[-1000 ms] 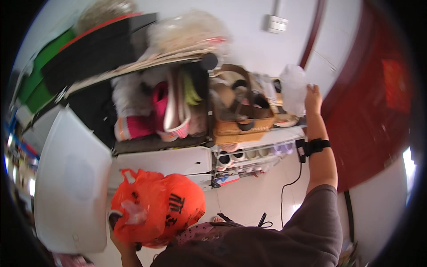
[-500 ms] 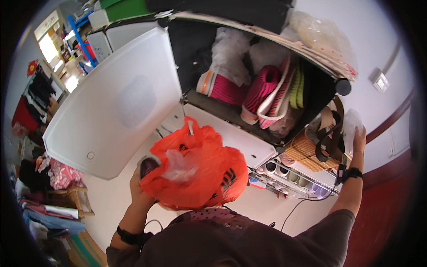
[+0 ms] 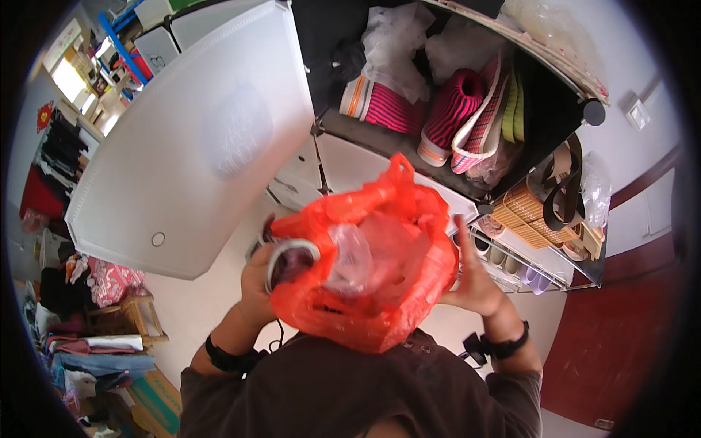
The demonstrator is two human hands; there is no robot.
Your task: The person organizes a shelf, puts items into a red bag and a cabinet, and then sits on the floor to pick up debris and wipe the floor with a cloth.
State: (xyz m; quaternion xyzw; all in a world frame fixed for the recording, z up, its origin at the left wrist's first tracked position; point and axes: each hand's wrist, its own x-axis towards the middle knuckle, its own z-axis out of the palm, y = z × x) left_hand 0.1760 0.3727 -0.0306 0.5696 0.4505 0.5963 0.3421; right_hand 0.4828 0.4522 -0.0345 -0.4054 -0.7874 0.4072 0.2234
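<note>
In front of my body is a red plastic bag [image 3: 365,321], its mouth gaping upward with a crumpled clear plastic bag [image 3: 349,255] inside. At its left side my left hand [image 3: 255,292] is closed on a pair of shoes with pale rims; the opening of one shoe [image 3: 293,261] faces up against the bag's edge. Whether those fingers also pinch the red plastic is hidden. My right hand [image 3: 478,288] is by the bag's right side, fingers stretched and thumb apart, seemingly touching the plastic.
An open cabinet cubby [image 3: 350,139] holds pink-striped shoes [image 3: 394,106] and green slippers [image 3: 515,109]. Its white door [image 3: 182,160] swings out at the left. A wicker basket [image 3: 529,219] sits on a shoe rack at the right, beside a clear plastic bag [image 3: 597,191]. Clothes pile at far left.
My right hand has come from beside the basket at the far right to the red bag. The bag has shifted right and up, its mouth wider. The shoes in my left hand now show more.
</note>
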